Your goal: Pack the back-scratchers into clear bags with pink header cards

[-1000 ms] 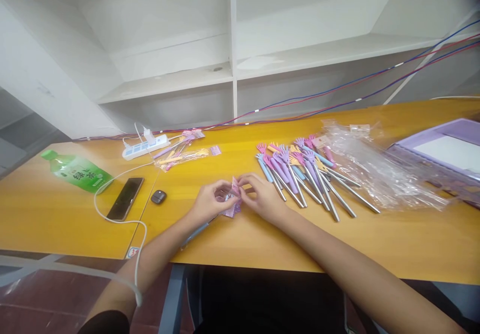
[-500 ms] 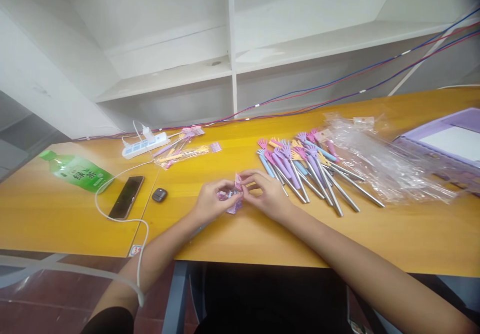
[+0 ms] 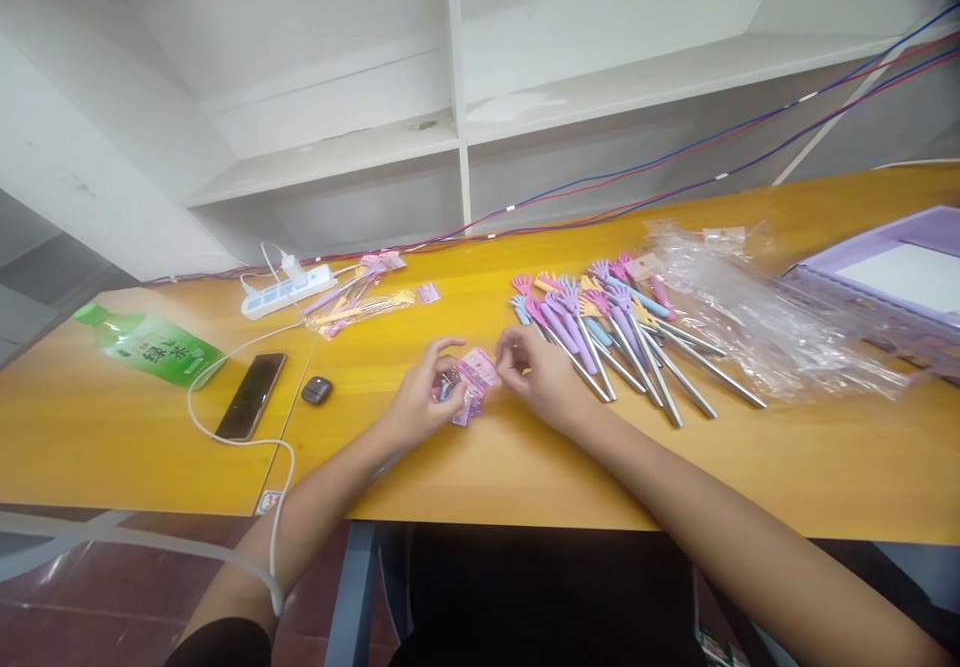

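My left hand (image 3: 421,395) is closed round a clear plastic packet with a pink printed header card (image 3: 478,371). Something bluish shows inside the packet, mostly covered by the fingers, and its lower part is hidden behind the forearm. Close to the card's right edge is my right hand (image 3: 541,375), fingers curled into a pinch; whether anything is between the fingertips is too small to tell. Just beyond it lies a heap of back scratchers (image 3: 571,299) with pastel hand-shaped heads and metal rods.
Clear plastic bags (image 3: 772,322) lie right of the heap, beside a purple box (image 3: 885,242). Bagged back scratchers (image 3: 367,305) and a power strip (image 3: 289,292) are at the back left. A green bottle (image 3: 154,345), phone (image 3: 251,397), white cable and black case (image 3: 317,389) lie left.
The pink card now faces up and shows more of its printed surface. My right hand has drawn slightly right, its fingers more curled, while my left keeps hold of the packet.
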A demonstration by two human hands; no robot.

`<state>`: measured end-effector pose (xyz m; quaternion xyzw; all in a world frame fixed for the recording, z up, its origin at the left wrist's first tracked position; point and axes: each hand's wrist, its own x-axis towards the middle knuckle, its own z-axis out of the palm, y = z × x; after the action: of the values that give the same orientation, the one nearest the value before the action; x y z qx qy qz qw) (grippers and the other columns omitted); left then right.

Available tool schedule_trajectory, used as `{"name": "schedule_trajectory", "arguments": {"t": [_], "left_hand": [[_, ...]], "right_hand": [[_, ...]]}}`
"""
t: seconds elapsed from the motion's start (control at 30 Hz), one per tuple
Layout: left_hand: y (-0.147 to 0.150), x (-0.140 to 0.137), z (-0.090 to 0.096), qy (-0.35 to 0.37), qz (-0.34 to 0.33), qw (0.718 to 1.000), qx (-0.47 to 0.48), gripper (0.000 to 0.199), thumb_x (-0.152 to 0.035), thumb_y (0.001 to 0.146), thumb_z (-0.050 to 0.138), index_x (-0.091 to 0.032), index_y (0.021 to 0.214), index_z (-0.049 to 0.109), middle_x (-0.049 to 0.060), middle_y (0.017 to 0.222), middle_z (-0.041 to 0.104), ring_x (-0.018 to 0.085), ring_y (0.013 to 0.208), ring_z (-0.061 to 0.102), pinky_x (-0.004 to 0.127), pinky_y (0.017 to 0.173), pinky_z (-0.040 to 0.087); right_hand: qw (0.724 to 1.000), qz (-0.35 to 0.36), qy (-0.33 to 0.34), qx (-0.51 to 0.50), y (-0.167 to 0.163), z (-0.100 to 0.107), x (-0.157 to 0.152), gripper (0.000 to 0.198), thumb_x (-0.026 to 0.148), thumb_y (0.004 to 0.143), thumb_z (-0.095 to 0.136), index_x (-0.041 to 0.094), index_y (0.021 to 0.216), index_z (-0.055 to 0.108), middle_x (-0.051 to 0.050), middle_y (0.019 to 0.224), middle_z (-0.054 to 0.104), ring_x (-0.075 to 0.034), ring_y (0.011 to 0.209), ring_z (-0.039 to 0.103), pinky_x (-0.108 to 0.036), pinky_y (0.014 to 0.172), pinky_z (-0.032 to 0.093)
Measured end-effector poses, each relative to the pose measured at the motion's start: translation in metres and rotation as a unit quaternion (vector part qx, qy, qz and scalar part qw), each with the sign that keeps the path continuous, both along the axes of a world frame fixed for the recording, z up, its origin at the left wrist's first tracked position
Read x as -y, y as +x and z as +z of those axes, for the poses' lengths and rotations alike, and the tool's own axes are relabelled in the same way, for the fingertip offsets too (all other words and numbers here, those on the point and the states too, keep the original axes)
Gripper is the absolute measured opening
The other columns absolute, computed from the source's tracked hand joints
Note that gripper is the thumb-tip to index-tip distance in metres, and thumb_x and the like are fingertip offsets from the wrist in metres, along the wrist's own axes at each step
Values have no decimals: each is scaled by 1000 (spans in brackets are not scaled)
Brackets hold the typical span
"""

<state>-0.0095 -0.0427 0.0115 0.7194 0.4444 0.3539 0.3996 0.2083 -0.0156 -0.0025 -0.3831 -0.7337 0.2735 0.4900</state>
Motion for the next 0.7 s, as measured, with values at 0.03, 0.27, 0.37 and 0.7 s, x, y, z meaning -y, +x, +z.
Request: {"name": "schedule_trajectory", "arguments": {"t": [0.03,0.27,0.37,0.7], "left_hand": [[0,0,1,14,-4,1000,4,53,-23,91,62,-27,142,46,4,107,76,16,83,71,27,78,54],[-4,-3,16,128,-6,987,-96,46,-17,94,54,-25,139,59,9,135,67,22,119,65,34,104,49],[-4,-3,18,132,-2,986,-103,54,-16,93,53,-24,146,54,9,137,65,22,118,65,32,101,50],[-8,-8,10,97,20,992,-80,69,-12,89,55,-30,154,45,3,112,68,10,69,53,25,73,49]], "right_hand": [[1000,10,18,7,1,0,-1,9,17,93,50,24,98,54,0,81,62,-13,63,60,-28,62,52],[992,58,93,66,7,9,0,26,13,100,42,23,106,65,-7,103,62,-17,82,63,-32,75,55],[995,72,30,61,7,14,3,19,26,103,51,23,114,65,-8,110,62,-17,86,64,-33,77,57],[993,-41,-87,-63,0,0,-12,34,51,104,47,22,89,57,-5,92,59,-19,86,57,-33,79,48]]}}
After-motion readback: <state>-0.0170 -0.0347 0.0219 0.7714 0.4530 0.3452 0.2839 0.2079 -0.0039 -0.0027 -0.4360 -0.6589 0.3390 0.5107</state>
